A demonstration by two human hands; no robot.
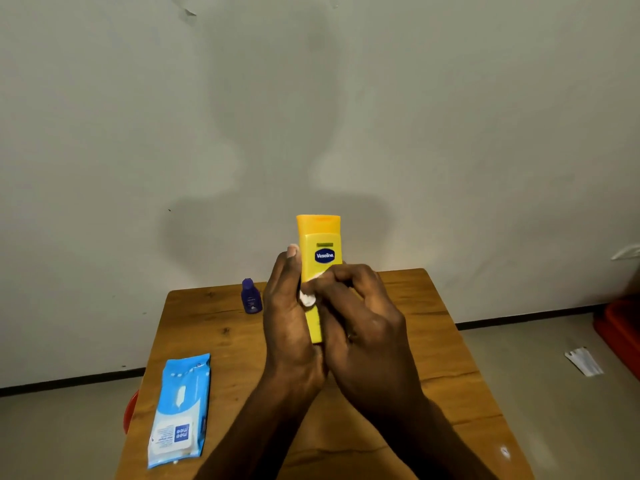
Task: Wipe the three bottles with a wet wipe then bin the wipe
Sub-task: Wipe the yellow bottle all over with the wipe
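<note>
Holding the yellow bottle (320, 258) upright above the table (433, 341), you have a light, stiff plastic thing with smooth sides that will likely turn slippery once damp. I would keep your grip on the lower body, where the flat faces give purchase, and leave the cap end free.

Your left hand (287, 317) wraps the bottle's left side, thumb tip up near the label, fingers curled behind. Your right hand (360, 313) is bunched, its fingertips pinching the white wipe (307, 298) and pressing it against the bottle's front just below the label. Both wrists meet under the bottle, forearms rising from the near edge.

The small purple bottle (251, 295) stands at the table's far edge, left of your hands. I cannot see a third bottle. The blue wipe pack (180, 410) lies flat near the left edge.
</note>
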